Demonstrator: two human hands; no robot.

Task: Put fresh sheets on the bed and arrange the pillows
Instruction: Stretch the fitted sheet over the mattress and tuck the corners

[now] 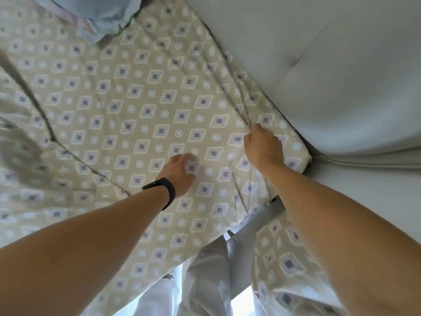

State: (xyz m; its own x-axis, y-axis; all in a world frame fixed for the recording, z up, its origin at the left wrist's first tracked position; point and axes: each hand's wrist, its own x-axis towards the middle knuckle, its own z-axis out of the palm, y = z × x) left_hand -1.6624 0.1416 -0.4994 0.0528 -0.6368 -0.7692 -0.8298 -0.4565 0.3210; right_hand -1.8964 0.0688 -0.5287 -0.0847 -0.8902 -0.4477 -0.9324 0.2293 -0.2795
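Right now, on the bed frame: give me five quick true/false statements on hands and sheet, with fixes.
1. The right hand pinches a fold of the patterned sheet. True.
2. The left hand is lifted clear of the sheet. False: it rests on it with the fingers spread.
3. A black band is on the left wrist. True.
4. The sheet is plain white. False: beige with diamonds and circles.
5. Pale blue fabric lies at the top of the view. True.

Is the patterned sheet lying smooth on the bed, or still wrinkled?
Still wrinkled: creases run across the patterned sheet, and the right hand pinches a fold near the corner.
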